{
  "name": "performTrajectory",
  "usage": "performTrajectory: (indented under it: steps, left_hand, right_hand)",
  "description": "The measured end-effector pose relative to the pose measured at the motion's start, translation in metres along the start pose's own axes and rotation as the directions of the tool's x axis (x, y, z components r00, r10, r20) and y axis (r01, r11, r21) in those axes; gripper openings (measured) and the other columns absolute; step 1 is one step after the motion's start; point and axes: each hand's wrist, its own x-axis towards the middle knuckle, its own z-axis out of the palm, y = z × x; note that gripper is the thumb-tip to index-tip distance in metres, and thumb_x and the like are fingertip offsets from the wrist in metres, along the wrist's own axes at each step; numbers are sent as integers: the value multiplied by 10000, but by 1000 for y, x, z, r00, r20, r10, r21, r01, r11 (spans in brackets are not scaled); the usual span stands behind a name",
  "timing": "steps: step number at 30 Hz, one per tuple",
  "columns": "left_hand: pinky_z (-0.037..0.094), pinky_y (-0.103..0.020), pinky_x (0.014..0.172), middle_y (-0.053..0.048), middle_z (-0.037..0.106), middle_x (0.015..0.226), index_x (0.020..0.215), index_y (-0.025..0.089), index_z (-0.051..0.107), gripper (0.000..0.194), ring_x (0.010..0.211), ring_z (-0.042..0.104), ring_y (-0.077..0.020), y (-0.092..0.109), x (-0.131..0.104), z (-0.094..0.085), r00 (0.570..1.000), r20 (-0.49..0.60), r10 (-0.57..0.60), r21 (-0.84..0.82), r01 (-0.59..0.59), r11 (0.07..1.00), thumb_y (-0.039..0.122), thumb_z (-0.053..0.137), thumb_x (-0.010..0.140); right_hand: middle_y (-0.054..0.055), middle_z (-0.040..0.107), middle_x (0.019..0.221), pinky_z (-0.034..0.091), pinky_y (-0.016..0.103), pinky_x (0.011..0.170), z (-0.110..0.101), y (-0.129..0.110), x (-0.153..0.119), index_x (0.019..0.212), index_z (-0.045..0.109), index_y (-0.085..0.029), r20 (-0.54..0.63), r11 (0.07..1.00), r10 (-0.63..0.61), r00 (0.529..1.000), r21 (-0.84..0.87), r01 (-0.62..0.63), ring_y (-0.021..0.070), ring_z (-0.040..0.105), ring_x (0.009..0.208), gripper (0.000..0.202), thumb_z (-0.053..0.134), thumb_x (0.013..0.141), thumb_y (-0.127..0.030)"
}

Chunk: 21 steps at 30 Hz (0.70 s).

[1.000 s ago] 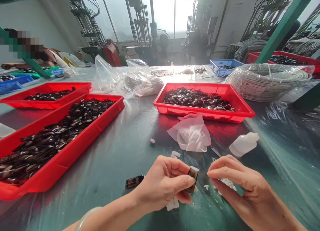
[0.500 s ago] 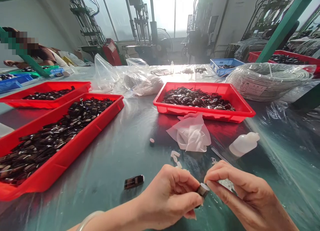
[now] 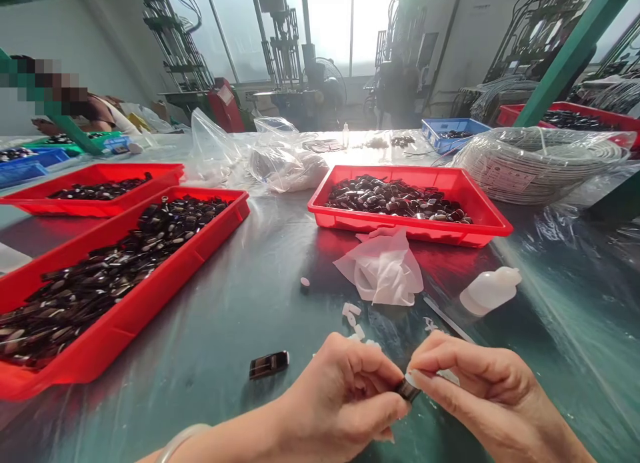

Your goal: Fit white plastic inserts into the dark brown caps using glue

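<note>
Between the thumb and fingers of my left hand (image 3: 345, 396) is a small dark, glossy plastic part (image 3: 409, 388) with a white oval end piece (image 3: 412, 379). My right hand (image 3: 475, 386) is closed in a pinch, its thumb and fingertips pressed at that white end and partly covering it. A similar dark plastic part (image 3: 269, 365) lies on the table left of my left hand. Small white oval pieces (image 3: 352, 315) lie just beyond my hands, and a single white oval (image 3: 305, 282) sits farther off.
Red trays of dark parts stand at the left (image 3: 200, 263) and ahead (image 3: 400, 227). A crumpled white cloth (image 3: 387, 269), a white plastic bottle (image 3: 490, 291) and a thin strip (image 3: 447, 319) lie beyond my hands. A bagged cable coil (image 3: 540, 166) rests at right. A person (image 3: 95, 109) sits far left.
My right fingertips have moved onto the white end of the dark part, covering more of it. My left hand keeps its grip. The view has shifted slightly.
</note>
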Motion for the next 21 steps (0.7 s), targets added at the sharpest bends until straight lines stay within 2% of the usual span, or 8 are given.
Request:
performTrajectory:
  steps: [3,7,10,16,21]
  left_hand:
    - [439,-203,509,22,494,508,697,80,631,94,458,473,-67,0,0,0,1000,-6,-2,-20,2,1000,143,580,648]
    - [436,-215,517,15,491,513,710,75,640,122,468,473,-73,1,0,-1,1000,-27,-1,-26,1,1000,173,587,661]
    - [423,-211,512,7,496,525,715,74,634,135,485,491,-85,0,-1,-1,999,-44,9,-9,-9,1000,192,580,677]
    - [405,-205,507,8,485,524,722,89,627,130,490,478,-85,-4,-2,0,997,-63,51,38,-49,998,199,563,696]
    - [397,-201,499,14,463,507,703,96,618,123,480,475,-87,-2,-2,1,996,-70,47,86,-41,995,190,538,701]
  right_hand:
    - [13,638,659,472,217,567,1,-1,-1,716,703,-241,-9,997,-71,997,43,71,129,568,611,77,632,730,-213]
    - [18,653,724,496,217,572,1,0,-2,853,700,-277,-31,975,-222,975,14,222,125,588,639,207,612,736,-131]
    - [15,656,771,509,211,591,0,3,-2,913,675,-289,13,954,-295,955,-56,295,121,605,671,294,596,735,-70]
    - [13,646,788,523,223,623,0,7,-2,976,653,-278,48,916,-355,934,-183,358,121,608,682,321,571,753,-63]
    - [17,629,791,522,233,635,2,8,-2,975,635,-251,68,904,-362,930,-218,368,127,597,705,299,547,768,-55]
